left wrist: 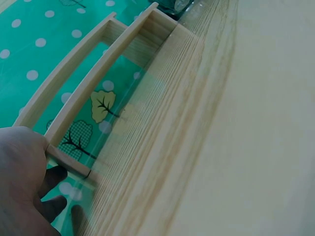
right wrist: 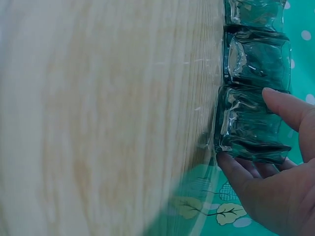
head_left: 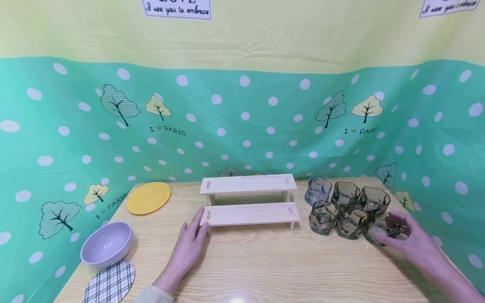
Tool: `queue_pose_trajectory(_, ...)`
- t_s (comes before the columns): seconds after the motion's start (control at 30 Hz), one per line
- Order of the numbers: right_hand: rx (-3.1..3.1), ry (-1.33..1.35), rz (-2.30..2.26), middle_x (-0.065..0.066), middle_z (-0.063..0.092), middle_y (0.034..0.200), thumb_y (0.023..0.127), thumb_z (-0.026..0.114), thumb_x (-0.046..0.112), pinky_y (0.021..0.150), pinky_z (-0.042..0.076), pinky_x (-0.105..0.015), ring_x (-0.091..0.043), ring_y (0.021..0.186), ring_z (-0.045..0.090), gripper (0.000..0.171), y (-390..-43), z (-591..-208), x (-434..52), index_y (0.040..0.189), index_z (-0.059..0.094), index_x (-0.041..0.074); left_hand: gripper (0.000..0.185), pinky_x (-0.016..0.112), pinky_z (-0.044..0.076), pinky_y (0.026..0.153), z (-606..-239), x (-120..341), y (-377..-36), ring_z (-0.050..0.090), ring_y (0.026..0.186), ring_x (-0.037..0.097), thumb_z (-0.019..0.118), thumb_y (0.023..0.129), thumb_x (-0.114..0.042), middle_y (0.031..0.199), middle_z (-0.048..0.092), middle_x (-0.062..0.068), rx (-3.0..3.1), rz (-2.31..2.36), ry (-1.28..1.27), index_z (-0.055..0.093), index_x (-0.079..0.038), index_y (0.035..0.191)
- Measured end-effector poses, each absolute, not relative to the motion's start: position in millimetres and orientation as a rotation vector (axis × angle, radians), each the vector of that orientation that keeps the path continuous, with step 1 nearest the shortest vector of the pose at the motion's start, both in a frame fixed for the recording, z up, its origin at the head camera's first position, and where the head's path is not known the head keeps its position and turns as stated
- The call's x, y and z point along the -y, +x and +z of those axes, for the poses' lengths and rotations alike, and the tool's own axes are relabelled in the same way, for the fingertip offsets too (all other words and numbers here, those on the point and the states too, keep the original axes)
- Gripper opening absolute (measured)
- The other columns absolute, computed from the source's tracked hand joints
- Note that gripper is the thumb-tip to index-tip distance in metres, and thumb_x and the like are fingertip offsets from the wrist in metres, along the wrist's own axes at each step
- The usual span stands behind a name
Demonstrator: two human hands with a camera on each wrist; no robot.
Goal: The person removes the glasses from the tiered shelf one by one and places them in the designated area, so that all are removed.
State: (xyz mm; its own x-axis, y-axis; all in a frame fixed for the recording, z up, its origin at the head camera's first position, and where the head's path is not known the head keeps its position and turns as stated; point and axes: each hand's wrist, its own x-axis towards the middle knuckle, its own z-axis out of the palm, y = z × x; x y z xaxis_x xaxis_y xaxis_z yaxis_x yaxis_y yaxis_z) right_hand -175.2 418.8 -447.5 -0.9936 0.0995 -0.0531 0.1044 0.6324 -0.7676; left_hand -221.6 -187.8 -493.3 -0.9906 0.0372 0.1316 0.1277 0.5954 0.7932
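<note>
A two-step wooden shelf (head_left: 248, 214) stands in the middle of the table. At its left end my left hand (head_left: 190, 244) holds the lower step's front corner between thumb and index finger; in the left wrist view that hand (left wrist: 22, 182) is partly cut off by the frame. On the right, several tinted drinking glasses stand close together in two rows. My right hand (head_left: 414, 240) grips the front-right glass (head_left: 377, 231) around its sides. In the right wrist view, the thumb is on one side of this glass (right wrist: 251, 123), fingers on the other.
A bluish glass (head_left: 318, 190) stands at the back left of the group. To the left are a yellow plate (head_left: 148, 198), a lilac bowl (head_left: 107, 244) and a checked round mat (head_left: 110, 283). Green dotted cloth (head_left: 257, 134) hangs behind and beside the wood-grain table (head_left: 265, 265).
</note>
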Motion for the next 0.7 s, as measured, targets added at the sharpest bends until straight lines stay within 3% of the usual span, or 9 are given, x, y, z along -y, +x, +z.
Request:
queue_pose_trajectory(0.17, -2.863, 0.116, -1.313, -0.044, 0.026, 0.167, 0.104, 0.081, 0.034, 0.110, 0.039, -0.083, -0.070, 0.144, 0.031, 0.107, -176, -445, -418, 0.172, 0.008, -0.008, 0.064, 0.058, -0.002, 0.137, -494, 187, -222, 0.039, 0.158, 0.042, 0.045, 0.120, -0.043, 0.171, 0.045, 0.013, 2.717, -1.364, -0.136, 0.030, -0.015, 0.176)
queue_pose_trajectory(0.2, -2.870, 0.100, -1.315, -0.044, 0.023, 0.168, 0.104, 0.081, 0.033, 0.108, 0.030, -0.090, -0.072, 0.145, 0.028, 0.108, -176, -444, -418, 0.172, 0.006, -0.007, 0.064, 0.058, -0.002, 0.137, -494, 187, -222, 0.040, 0.158, 0.041, 0.045, 0.120, -0.043, 0.171, 0.045, 0.013, 2.715, -1.363, -0.139, 0.030, -0.014, 0.176)
queue_pose_trajectory(0.4, -2.988, 0.052, -1.230, -0.037, 0.011, 0.176, 0.102, 0.083, 0.037, 0.109, 0.014, -0.094, -0.078, 0.145, 0.016, 0.117, -177, -430, -415, 0.176, -0.002, 0.006, 0.063, 0.060, 0.002, 0.137, -491, 184, -228, 0.043, 0.156, 0.042, 0.045, 0.121, -0.040, 0.169, 0.047, 0.015, 2.702, -1.328, -0.167, 0.032, -0.010, 0.175)
queue_pose_trajectory(0.57, -3.139, -0.007, -1.064, -0.042, 0.007, 0.174, 0.097, 0.088, 0.037, 0.100, 0.019, -0.098, -0.082, 0.141, 0.018, 0.120, -183, -411, -403, 0.176, 0.005, 0.004, 0.062, 0.061, 0.005, 0.137, -486, 185, -231, 0.041, 0.157, 0.043, 0.046, 0.121, -0.037, 0.171, 0.044, 0.017, 2.707, -1.292, -0.199, 0.032, -0.008, 0.174)
queue_pose_trajectory(0.7, -3.223, -0.130, -0.970, -0.045, 0.013, 0.171, 0.094, 0.091, 0.036, 0.098, 0.024, -0.098, -0.081, 0.140, 0.024, 0.118, -188, -400, -380, 0.176, 0.013, 0.003, 0.061, 0.067, 0.007, 0.135, -482, 188, -231, 0.034, 0.161, 0.044, 0.047, 0.121, -0.033, 0.173, 0.039, 0.021, 2.708, -1.207, -0.240, 0.033, -0.004, 0.173)
